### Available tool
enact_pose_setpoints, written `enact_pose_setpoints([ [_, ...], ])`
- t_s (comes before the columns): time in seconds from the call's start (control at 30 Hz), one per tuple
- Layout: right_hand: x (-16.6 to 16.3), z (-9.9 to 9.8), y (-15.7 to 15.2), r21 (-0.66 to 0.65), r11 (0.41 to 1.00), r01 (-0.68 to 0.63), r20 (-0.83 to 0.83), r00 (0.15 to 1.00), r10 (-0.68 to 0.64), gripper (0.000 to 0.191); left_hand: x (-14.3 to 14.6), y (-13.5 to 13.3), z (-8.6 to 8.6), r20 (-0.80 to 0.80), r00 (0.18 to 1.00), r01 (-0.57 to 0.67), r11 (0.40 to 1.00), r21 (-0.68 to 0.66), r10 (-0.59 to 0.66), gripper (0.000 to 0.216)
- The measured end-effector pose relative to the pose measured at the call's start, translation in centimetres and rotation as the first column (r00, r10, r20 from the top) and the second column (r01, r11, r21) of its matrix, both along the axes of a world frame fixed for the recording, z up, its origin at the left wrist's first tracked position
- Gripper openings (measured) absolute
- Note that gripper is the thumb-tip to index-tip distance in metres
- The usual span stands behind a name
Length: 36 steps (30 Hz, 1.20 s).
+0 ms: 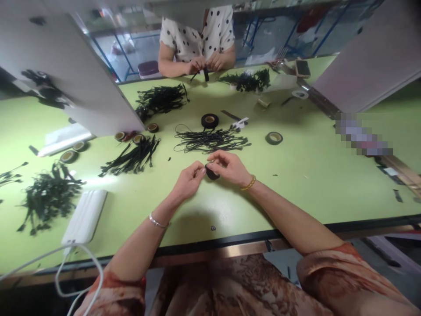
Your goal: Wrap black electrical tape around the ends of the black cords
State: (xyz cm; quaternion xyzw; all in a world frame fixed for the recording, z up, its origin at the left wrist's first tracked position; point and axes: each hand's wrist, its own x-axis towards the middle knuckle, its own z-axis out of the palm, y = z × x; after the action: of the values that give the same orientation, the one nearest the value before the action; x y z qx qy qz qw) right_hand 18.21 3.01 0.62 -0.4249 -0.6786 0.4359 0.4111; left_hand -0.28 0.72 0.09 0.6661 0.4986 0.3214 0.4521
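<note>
My right hand curls around a dark roll of tape, partly hidden behind the fingers. My left hand is closed in a pinch at the roll's left side, fingertips close to those of the right. Whatever lies between the left fingertips is too small to make out. Just beyond both hands is a loose bundle of thin black cables with small connectors. A larger black tape roll lies behind that bundle, and another tape roll rests to the right.
More black cable bundles lie at left and far left. A white power bank with a white cord sits front left. Upright panels flank the green table. A co-worker's hands handle a black strip opposite.
</note>
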Motion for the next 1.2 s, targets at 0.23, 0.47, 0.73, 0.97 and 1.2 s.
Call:
enact_pose_setpoints([
  [0.23, -0.7, -0.3, -0.4, -0.081, 0.997, 0.004, -0.091, 0.996, -0.012, 0.024, 0.3, -0.4, 0.3, -0.311, 0.945, 0.002, 0.954, 0.301, 0.096, 0.019],
  [0.47, -0.7, 0.0, -0.2, -0.229, 0.972, -0.062, -0.366, 0.93, -0.027, 0.032, 0.8, -0.8, 0.5, -0.221, 0.973, -0.021, 0.977, 0.214, 0.069, 0.016],
  [0.73, -0.6, 0.0, 0.0, -0.253, 0.963, -0.088, -0.412, 0.911, -0.025, 0.042, 0.5, -0.8, 0.1, -0.403, 0.906, 0.023, 0.936, 0.352, 0.129, 0.019],
  [0.97, -0.4, 0.5, 0.3, -0.365, 0.931, 0.025, -0.199, 0.974, -0.104, 0.052, -0.2, -0.5, -0.3, -0.611, 0.772, 0.204, 0.84, 0.502, 0.177, 0.032],
  [1.2, -1.2, -0.1, -0.4, -0.449, 0.893, 0.027, -0.226, 0.964, -0.143, 0.049, 0.5, -0.8, -0.5, -0.725, 0.678, 0.363, 0.803, 0.473, 0.121, 0.038],
])
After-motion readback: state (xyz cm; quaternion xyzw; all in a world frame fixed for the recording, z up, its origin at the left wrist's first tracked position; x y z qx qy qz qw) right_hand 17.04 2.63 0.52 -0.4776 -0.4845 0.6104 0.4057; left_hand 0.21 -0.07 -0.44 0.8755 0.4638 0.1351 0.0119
